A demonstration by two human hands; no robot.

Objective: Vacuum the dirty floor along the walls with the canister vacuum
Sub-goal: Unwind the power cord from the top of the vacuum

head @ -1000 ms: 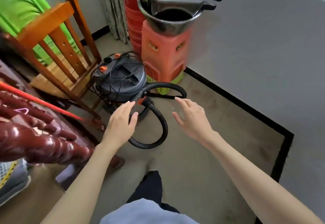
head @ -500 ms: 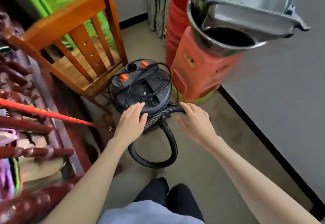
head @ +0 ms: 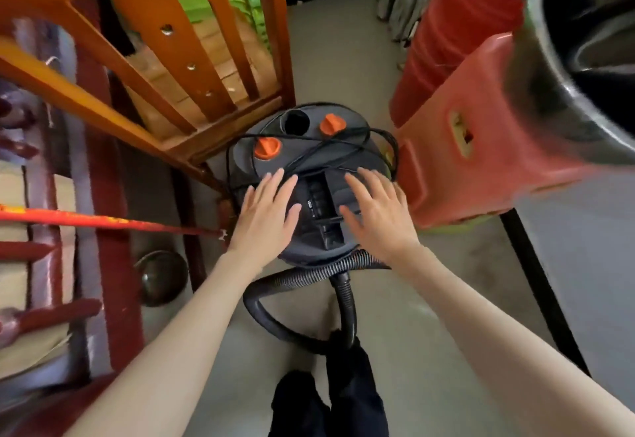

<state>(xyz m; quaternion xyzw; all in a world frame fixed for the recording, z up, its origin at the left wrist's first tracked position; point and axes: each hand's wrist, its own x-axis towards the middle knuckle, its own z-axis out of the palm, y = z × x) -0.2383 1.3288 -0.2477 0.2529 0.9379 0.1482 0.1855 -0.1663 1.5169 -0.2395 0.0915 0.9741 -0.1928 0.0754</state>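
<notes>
A dark grey canister vacuum (head: 319,175) with two orange knobs stands on the floor between a wooden chair and a stack of orange stools. Its black power cord (head: 343,143) lies looped over the lid. A black ribbed hose (head: 309,277) curls from the near side into a loop on the floor. My left hand (head: 266,213) is over the left half of the lid, fingers straight and spread. My right hand (head: 376,215) is over the right half, fingers likewise spread. Neither hand grips anything; whether they touch the lid is unclear.
A wooden chair (head: 165,69) crowds the vacuum's left. Orange plastic stools (head: 481,148) topped by a steel basin (head: 577,69) stand to the right. A red pole (head: 103,220) juts in from the left above a dark metal bowl (head: 161,277). The grey wall with black skirting (head: 539,285) runs along the right.
I have moved closer and leaned over the vacuum. Both hands went forward from above the hose to above the canister's lid, one on each side of its centre handle.
</notes>
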